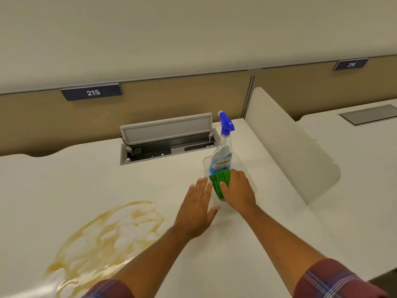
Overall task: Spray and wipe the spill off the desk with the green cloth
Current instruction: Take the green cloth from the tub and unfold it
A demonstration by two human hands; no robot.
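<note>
A yellow-brown spill (107, 237) spreads over the white desk (64, 179) at the lower left. A clear spray bottle (222, 155) with a blue trigger head stands upright in a transparent plastic bin (247, 168) at the desk's right side. The folded green cloth (218, 181) lies in the same bin, in front of the bottle. My right hand (238, 190) rests on the cloth with fingers curled over it. My left hand (197, 205) is flat, fingers apart, against the bin's left wall and holds nothing.
An open grey cable hatch (167, 138) sits at the back of the desk. A white divider panel (290, 151) stands right of the bin, with a neighbouring desk (354, 158) beyond it. A tan partition (171, 97) carries number plates 215 and 216.
</note>
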